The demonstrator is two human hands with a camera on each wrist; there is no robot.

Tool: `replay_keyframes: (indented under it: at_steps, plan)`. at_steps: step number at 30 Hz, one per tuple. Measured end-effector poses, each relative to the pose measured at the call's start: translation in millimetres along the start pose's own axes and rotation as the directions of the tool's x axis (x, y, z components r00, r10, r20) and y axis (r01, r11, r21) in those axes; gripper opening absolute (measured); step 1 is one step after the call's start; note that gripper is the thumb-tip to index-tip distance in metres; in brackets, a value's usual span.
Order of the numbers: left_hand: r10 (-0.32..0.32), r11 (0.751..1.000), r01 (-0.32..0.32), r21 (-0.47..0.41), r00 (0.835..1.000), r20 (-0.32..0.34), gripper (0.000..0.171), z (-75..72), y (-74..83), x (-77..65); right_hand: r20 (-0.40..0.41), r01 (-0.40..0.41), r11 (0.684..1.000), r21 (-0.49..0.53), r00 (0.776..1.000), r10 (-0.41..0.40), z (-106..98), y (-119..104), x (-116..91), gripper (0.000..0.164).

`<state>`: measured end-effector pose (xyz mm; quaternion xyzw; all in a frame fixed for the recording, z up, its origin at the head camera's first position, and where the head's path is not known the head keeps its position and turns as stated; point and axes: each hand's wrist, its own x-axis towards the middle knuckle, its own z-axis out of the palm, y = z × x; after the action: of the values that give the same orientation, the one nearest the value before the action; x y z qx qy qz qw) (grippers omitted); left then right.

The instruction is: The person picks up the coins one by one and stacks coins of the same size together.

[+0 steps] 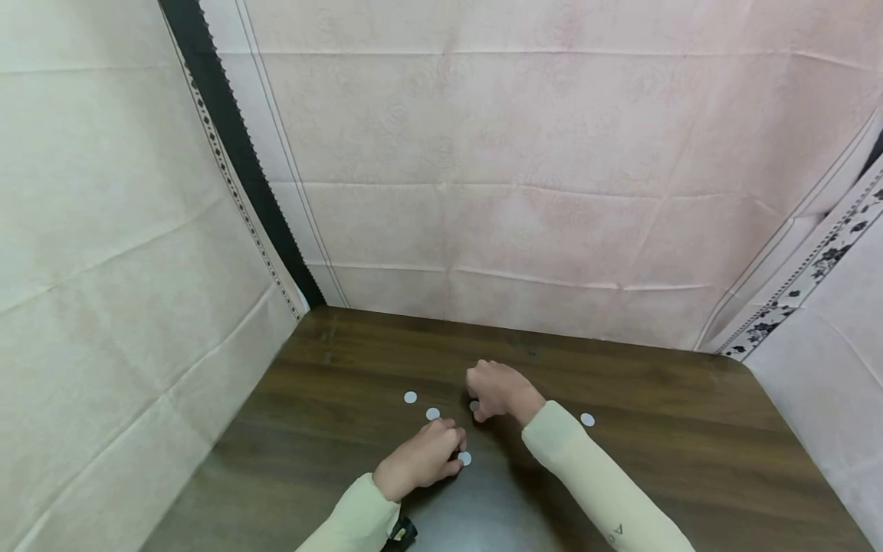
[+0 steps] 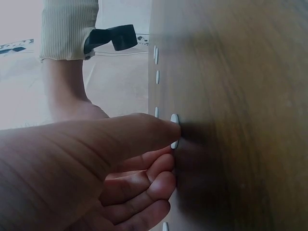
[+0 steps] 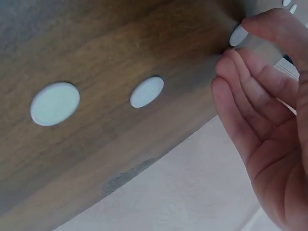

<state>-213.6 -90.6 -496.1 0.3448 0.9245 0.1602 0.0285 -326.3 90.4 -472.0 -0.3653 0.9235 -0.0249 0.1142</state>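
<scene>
Small white discs lie on the brown wooden table. My left hand (image 1: 422, 458) has thumb and fingertips around one white disc (image 1: 465, 458), nearest the front; the left wrist view shows the thumb touching this disc (image 2: 174, 131) at the table surface. Farther back, my right hand (image 1: 502, 391) pinches another white disc (image 1: 474, 405) between thumb and fingers. In the right wrist view that disc (image 3: 238, 36) is low against the wood, partly covered by the thumb.
Left of the right hand lie two loose discs, a farther disc (image 1: 410, 397) and a nearer disc (image 1: 432, 414) just beyond the left hand. One more disc (image 1: 588, 419) lies right of the right forearm. Pale cloth (image 1: 517, 184) hangs behind the wooden table (image 1: 655, 445) and along both sides.
</scene>
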Motion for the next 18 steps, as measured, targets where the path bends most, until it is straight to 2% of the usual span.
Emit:
replay_keyframes:
  at_steps: [9, 18]
  plan:
    - [0.006, 1.000, -0.006, -0.003, 1.000, -0.002, 0.010, -0.5, 0.8, 0.7, 0.031, 0.036, 0.999, -0.020, 0.999, -0.035, -1.8, -0.4, 5.0, 0.056]
    - [0.015, 1.000, -0.015, -0.010, 1.000, 0.003, 0.010, -1.8, 1.5, -1.1, 0.001, 0.083, 0.992, -0.098, 0.997, -0.084, 4.2, -0.1, 4.5, 0.049]
